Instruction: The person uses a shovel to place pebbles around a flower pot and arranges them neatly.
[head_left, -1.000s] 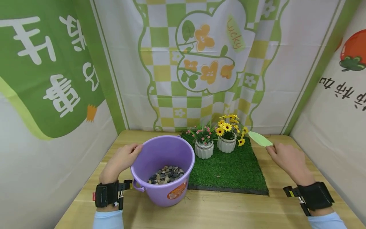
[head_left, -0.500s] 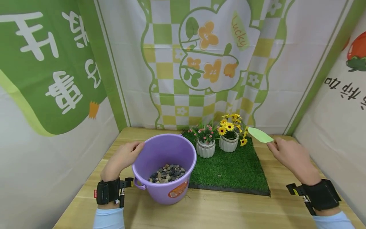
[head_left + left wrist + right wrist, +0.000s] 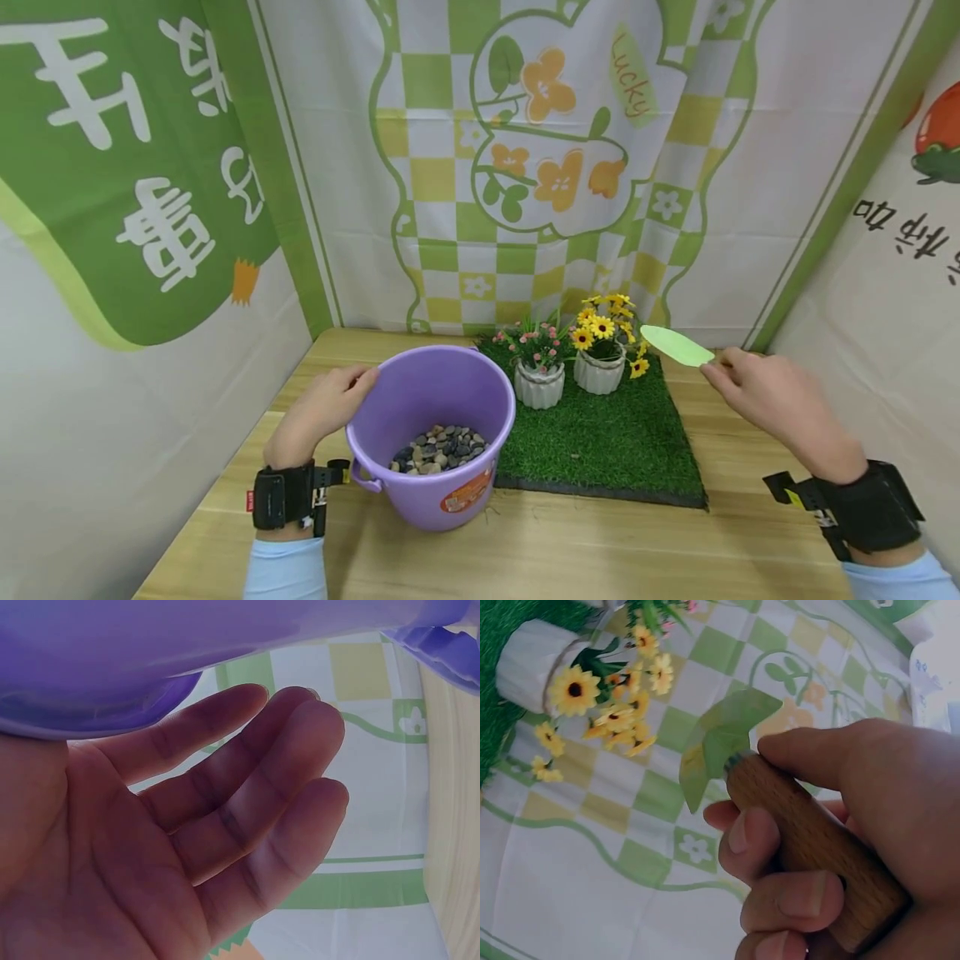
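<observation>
On the left of the head view, a purple bucket (image 3: 431, 500) stands on the table, with pebbles (image 3: 438, 450) lying in its bottom. My left hand (image 3: 321, 412) grips the bucket's left rim. Seen from the left wrist, the rim runs between thumb and palm, the thumb is hidden by the bucket, and the other fingers (image 3: 285, 780) curve loosely outside it. My right hand (image 3: 783, 408) holds a garden trowel by its wooden handle (image 3: 810, 847), fingers wrapped round it. The trowel's pale green blade (image 3: 678, 346) points left, raised near the yellow flowers.
Behind and right of the bucket lies an artificial grass mat (image 3: 600, 454). It bears two white pots, one with pink flowers (image 3: 539, 385) and one with yellow flowers (image 3: 598, 371). Printed cloth walls (image 3: 352, 208) enclose the wooden table (image 3: 570, 550) at the back and sides.
My right wrist has shifted outward to the right, while the trowel blade has moved slightly up and left. The left hand keeps its hold on the bucket. The head view has shifted a little.
</observation>
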A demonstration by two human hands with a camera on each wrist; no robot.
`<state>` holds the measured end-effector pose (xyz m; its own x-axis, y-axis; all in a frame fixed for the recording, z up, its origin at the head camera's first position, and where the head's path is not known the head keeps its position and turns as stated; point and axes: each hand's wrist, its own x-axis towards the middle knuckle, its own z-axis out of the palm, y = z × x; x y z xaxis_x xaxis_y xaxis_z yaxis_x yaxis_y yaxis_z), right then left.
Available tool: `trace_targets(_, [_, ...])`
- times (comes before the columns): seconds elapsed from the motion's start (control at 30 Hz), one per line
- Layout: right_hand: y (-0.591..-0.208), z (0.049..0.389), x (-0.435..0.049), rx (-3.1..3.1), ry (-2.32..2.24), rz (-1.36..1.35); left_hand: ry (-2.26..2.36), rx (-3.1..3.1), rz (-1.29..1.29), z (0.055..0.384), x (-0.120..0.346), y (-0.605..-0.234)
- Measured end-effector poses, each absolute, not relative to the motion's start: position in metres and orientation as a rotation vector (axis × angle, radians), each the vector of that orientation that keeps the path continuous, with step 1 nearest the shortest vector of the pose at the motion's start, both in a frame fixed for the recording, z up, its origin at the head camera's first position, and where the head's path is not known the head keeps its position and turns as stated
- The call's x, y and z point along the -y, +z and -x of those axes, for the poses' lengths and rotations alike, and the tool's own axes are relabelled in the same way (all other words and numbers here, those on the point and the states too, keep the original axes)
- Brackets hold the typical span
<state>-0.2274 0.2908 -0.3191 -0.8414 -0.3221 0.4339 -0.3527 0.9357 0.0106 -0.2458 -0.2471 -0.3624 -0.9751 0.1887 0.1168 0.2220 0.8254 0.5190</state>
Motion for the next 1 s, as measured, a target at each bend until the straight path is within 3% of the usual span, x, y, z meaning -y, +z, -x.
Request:
trace_targets(0.3, [-0.291,0.227,-0.276,2.724,0.244,-0.666,-0.824,2.931,0.339,0.25,0.249,-0.358])
trace_targets(0.67, [-0.275,0.218,-0.258,2.792,0.13,-0.69,-0.817,2.923,0.363,0.254,0.246,-0.364])
trace_targets(1.0, [-0.261,0.217,-0.231,2.679,0.069,-0.92,-0.824,2.94,0.366,0.251,0.248,-0.365])
